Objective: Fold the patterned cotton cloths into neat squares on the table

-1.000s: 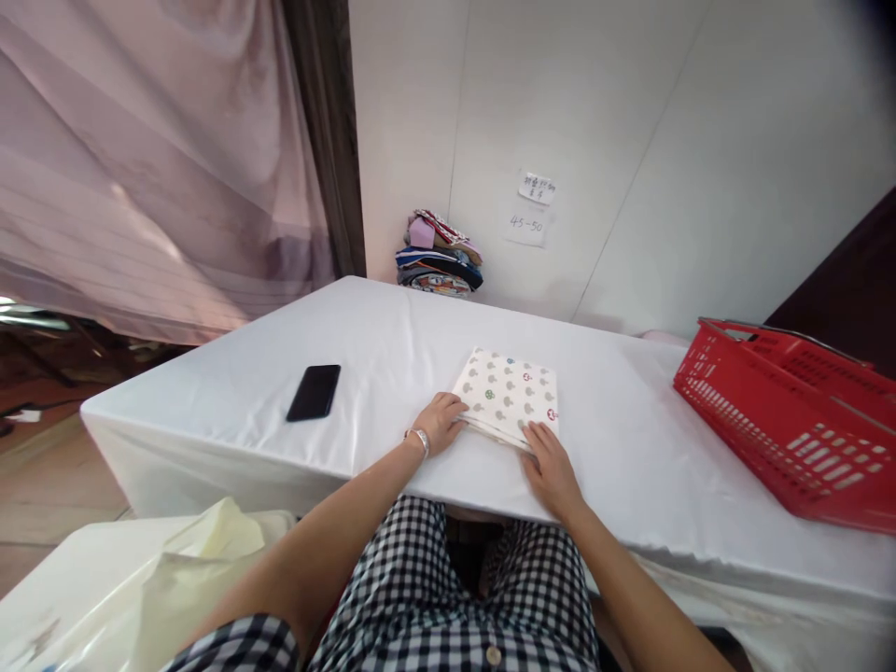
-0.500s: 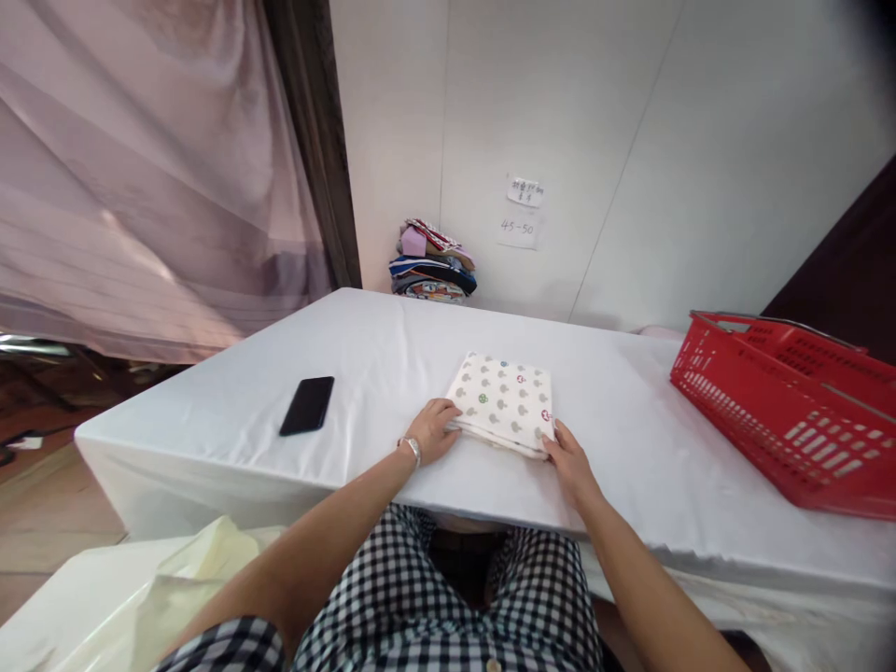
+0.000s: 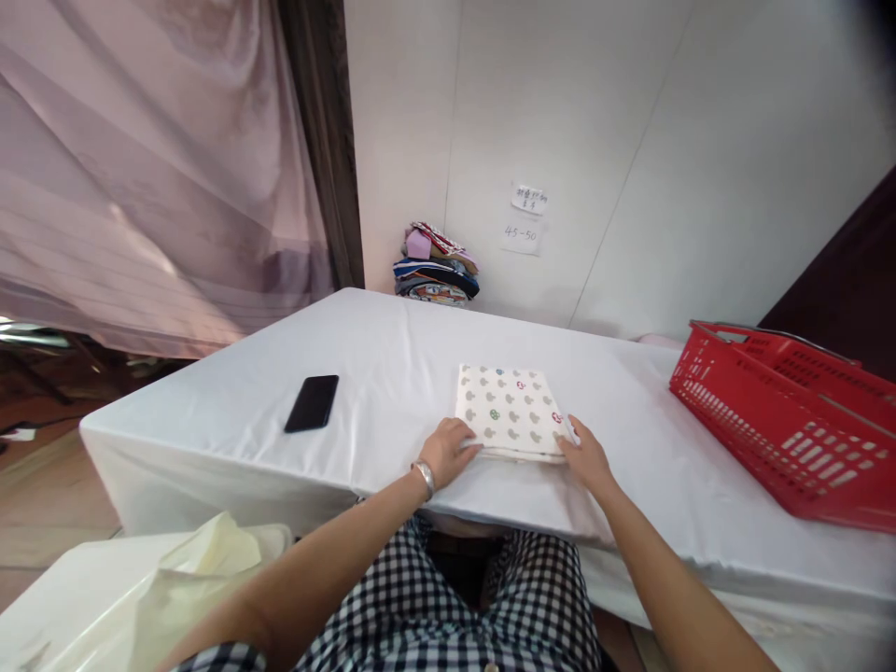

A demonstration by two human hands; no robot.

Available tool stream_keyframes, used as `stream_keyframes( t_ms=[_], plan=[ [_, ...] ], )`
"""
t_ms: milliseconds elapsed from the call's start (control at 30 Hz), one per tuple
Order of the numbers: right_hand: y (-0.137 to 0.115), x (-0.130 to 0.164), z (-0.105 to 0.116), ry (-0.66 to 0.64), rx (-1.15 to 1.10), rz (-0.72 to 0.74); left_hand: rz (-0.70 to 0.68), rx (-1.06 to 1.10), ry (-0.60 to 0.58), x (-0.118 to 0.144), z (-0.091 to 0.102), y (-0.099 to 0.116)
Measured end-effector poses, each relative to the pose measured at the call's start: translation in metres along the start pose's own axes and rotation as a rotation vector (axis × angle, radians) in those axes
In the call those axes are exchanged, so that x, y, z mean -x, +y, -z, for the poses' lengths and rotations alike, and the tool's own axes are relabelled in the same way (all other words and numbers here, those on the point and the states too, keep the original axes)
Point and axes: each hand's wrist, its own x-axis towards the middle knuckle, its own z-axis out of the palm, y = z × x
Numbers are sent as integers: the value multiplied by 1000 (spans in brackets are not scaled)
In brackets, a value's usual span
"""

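Note:
A folded white cloth (image 3: 510, 411) with grey prints and a few red, green and blue ones lies flat on the white-covered table, its layered front edge facing me. At its near left corner is my left hand (image 3: 448, 452), fingers curled at the side and thumb along the front edge. The near right corner is pinched by my right hand (image 3: 583, 455), its thumb on top. Fingers of both hands are partly hidden around the corners.
A black phone (image 3: 312, 403) lies left on the white tablecloth (image 3: 392, 359). The red basket (image 3: 791, 425) stands at the right. Several folded clothes (image 3: 435, 266) are stacked against the back wall, near paper notes (image 3: 522, 235). A yellowish plastic bag (image 3: 203, 569) sits lower left.
The folded cloth has turned slightly, its front edge now squarer to me, and shifted a little right and nearer. Both hands have moved with it at its near corners.

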Motion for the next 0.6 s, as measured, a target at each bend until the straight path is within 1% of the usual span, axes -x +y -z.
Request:
stream_keyframes(
  t_ms=[33,67,133,167,200,233,267,300,333,367,433,467,533,600],
  plan=[
    [-3,2,-1,19,87,122,105,23,34,-4,1,-1],
    [-9,5,-3,37,157,245,244,49,65,-9,3,-3],
    [-24,14,-8,25,265,444,564,144,97,-23,5,-7],
    [-32,18,-12,-27,306,514,722,235,96,-30,6,-8],
    [-40,23,-16,-111,343,573,859,346,87,-36,6,-8],
    [-48,28,-20,-206,378,622,960,461,74,-41,5,-8],
    [-54,32,-25,-293,413,660,1022,567,59,-45,5,-6],
    [-60,36,-29,-354,446,685,1056,651,44,-48,4,-3],
    [-64,40,-34,-382,476,698,1069,709,22,-49,3,1],
    [-67,43,-38,-377,502,701,1068,760,-4,-50,3,5],
    [-71,49,-47,-321,520,701,1065,911,-43,-49,2,16],
    [-73,51,-50,-287,508,707,1065,1002,-43,-49,2,22],
    [-75,53,-56,-201,447,711,1052,1151,-5,-50,3,35],
    [-78,51,-56,-115,348,666,1015,1211,35,-54,6,49]
  ],
)
